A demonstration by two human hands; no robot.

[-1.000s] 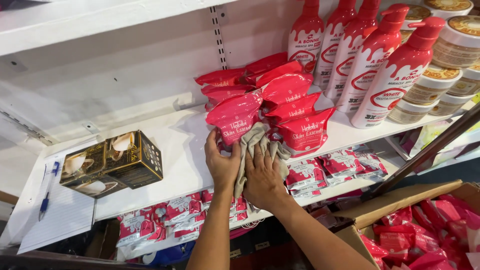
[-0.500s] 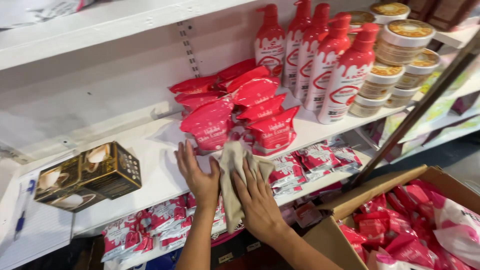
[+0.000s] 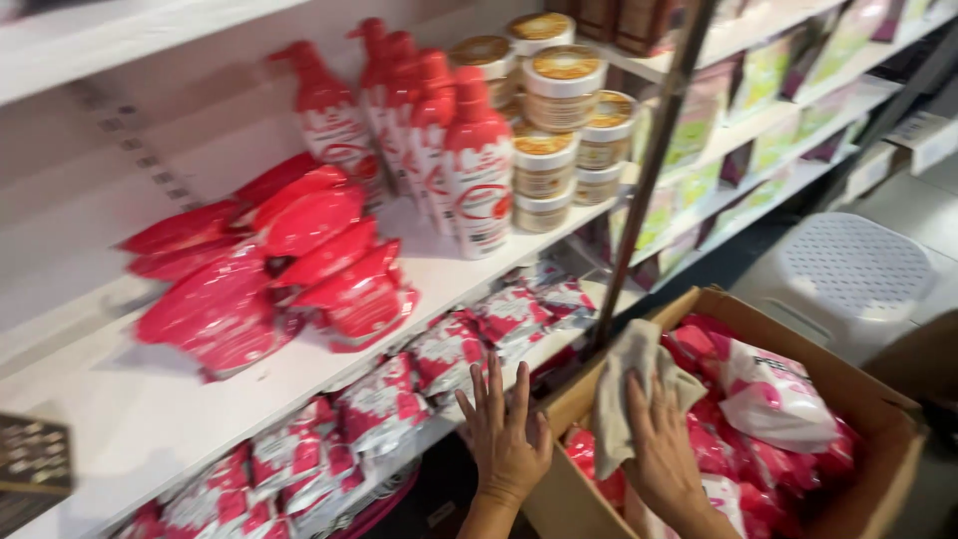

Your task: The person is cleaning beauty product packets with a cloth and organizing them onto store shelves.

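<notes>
My right hand (image 3: 667,447) is over the near edge of an open cardboard box (image 3: 868,399) and grips a beige cloth (image 3: 627,384) that hangs down into it. The box is filled with red and white pouches (image 3: 773,399). My left hand (image 3: 504,429) hovers with fingers spread, holding nothing, just left of the box and in front of the lower shelf of small red and white packets (image 3: 444,349). Red pouches (image 3: 269,260) lie stacked on the white shelf (image 3: 120,419) above.
Red pump bottles (image 3: 469,150) and stacked round jars (image 3: 559,110) stand on the shelf to the right of the pouches. A metal upright (image 3: 649,170) divides the shelving. Green packages (image 3: 768,80) fill the far shelves. A white perforated stool (image 3: 853,269) stands behind the box.
Both hands have left the shelf edge and moved down and right. The right hand carried the cloth over the box. The view has swung to the right.
</notes>
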